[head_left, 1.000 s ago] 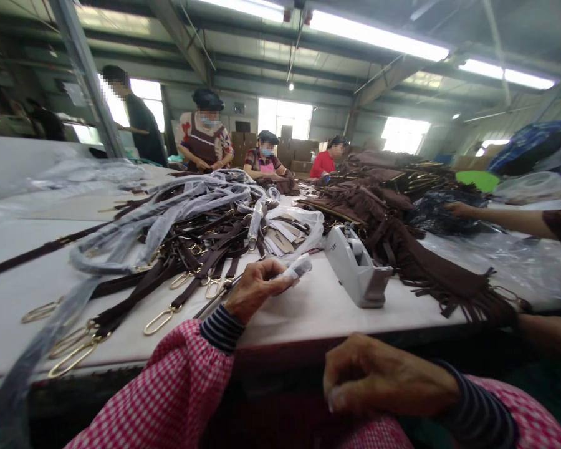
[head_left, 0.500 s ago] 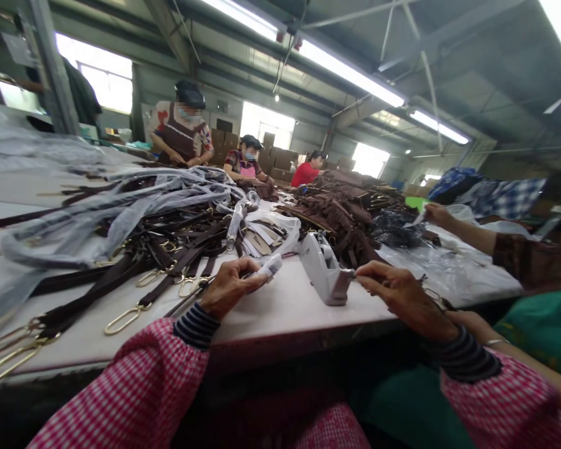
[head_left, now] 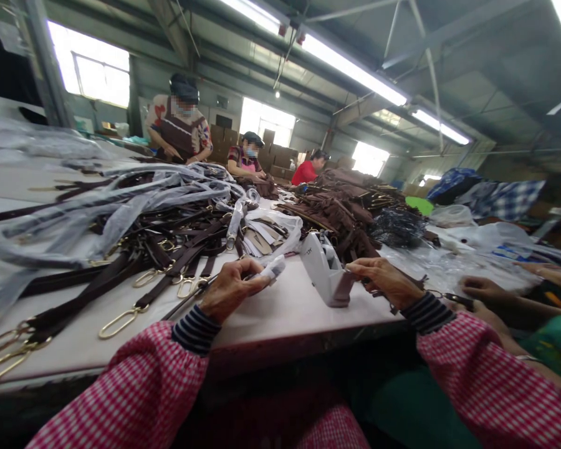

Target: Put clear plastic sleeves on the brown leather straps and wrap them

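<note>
My left hand [head_left: 231,290] is closed round a plastic-wrapped strap end [head_left: 275,268], which points toward the middle of the table. From under that hand, a thin dark strap runs back to the left. My right hand [head_left: 386,280] pinches at the front lip of a white tape dispenser [head_left: 325,274], fingers pressed together on the tape end; the clear tape itself hardly shows. Left of my left hand lie dark brown straps [head_left: 98,284] with gold oval rings [head_left: 121,322].
Plastic-wrapped handles [head_left: 51,231] are heaped at left, and brown pieces [head_left: 346,199] are piled behind the dispenser. Clear plastic bags [head_left: 449,262] lie at right. A co-worker's hands [head_left: 486,293] hold a dark strap close to my right forearm. Several people work across the table.
My right hand has shifted slightly left at the dispenser's lip. The co-worker's raised hand at right has come down to the strap. My left hand keeps its grip almost unmoved.
</note>
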A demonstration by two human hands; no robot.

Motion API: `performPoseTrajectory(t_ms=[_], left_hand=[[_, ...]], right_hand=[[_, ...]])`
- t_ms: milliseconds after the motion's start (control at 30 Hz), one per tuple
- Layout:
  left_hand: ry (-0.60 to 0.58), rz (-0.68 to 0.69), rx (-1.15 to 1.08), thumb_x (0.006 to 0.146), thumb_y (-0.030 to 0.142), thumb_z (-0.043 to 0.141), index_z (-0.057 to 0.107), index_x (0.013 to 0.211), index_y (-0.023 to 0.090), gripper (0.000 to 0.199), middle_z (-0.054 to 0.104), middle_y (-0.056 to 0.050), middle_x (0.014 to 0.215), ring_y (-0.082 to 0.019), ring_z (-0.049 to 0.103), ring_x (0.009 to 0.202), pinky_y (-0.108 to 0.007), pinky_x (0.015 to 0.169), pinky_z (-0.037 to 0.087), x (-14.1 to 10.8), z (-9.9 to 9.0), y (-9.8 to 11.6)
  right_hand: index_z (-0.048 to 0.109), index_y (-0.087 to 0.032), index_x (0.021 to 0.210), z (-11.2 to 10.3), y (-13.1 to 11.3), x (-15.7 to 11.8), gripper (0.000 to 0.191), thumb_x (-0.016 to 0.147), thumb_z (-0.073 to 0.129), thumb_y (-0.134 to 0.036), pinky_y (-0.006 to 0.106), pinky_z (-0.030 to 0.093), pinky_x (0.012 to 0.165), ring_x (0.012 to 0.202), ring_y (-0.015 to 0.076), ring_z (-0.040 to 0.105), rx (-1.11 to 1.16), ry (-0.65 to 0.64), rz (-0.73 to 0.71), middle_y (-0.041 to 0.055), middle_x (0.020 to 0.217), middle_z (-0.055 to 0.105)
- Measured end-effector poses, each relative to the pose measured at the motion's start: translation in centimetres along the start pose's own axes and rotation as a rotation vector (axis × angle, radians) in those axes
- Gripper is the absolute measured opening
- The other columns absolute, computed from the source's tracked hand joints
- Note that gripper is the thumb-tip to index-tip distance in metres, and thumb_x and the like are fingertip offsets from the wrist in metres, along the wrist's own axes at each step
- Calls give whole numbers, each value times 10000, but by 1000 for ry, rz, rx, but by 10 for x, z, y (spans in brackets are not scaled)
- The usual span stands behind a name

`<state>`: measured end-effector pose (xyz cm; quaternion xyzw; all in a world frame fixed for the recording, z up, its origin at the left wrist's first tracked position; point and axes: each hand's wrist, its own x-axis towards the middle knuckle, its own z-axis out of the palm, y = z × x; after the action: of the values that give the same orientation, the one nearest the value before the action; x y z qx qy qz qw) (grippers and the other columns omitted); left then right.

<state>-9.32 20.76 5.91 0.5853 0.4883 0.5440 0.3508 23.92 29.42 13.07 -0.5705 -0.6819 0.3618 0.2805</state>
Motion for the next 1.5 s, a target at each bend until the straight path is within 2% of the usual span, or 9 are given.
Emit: performPoseTrajectory(t_ms=[67,267,500,667,867,1000,1133,1333,1500], left_hand=[[-4,0,6,779,463,777,678,751,156,324,589,20,699,-114,452,644,-261,598,333,0,0,0],[-5,34,111,797,465,757,686,760,175,301,615,16,723,-139,490,681,-282,643,362,0,1,3],[21,31,278,810,476,722,675,766,201,283,646,4,793,-189,566,769,-313,711,400,-2,3,8],[26,9,331,806,476,721,682,784,215,265,680,2,840,-200,586,807,-312,723,400,-1,5,7],[4,6,321,766,483,749,685,738,218,273,695,0,814,-202,597,777,-287,675,411,1,9,10],[-7,-35,320,764,510,744,704,775,229,283,705,4,823,-198,595,763,-275,652,417,-1,7,10],[-12,-67,340,754,549,744,704,785,233,320,697,2,812,-204,589,769,-275,641,405,-1,6,8],[-35,-48,347,790,563,722,709,827,234,331,691,3,829,-208,589,805,-286,710,412,1,4,6],[16,-7,274,791,512,735,701,779,207,308,676,-8,804,-197,566,781,-291,692,397,1,3,4]], right_hand=[[766,-186,758,3,1,3,297,731,764,-482,217,299,456,571,103,446,78,23,18,51,774,676],[784,-191,707,15,5,5,232,597,812,-393,242,403,588,760,163,530,301,139,43,55,818,699],[794,-199,719,35,14,-13,281,527,894,-378,214,370,525,722,141,492,580,315,-12,44,848,690],[787,-198,724,35,13,-13,267,530,914,-329,192,409,518,753,143,528,661,316,-37,41,861,675],[760,-201,717,28,1,-24,261,578,908,-367,291,556,699,847,201,611,685,317,-117,62,907,681],[754,-187,714,37,13,-45,295,590,916,-400,220,500,620,814,165,592,690,301,-35,48,855,668],[745,-170,736,47,33,-54,386,568,939,-459,197,405,495,661,129,559,767,240,40,46,785,662],[664,-157,718,51,49,-37,445,601,925,-498,181,293,417,478,72,464,731,164,11,8,636,621],[626,-167,681,42,69,-29,480,603,891,-560,186,275,402,456,80,452,480,157,2,-4,588,586]])
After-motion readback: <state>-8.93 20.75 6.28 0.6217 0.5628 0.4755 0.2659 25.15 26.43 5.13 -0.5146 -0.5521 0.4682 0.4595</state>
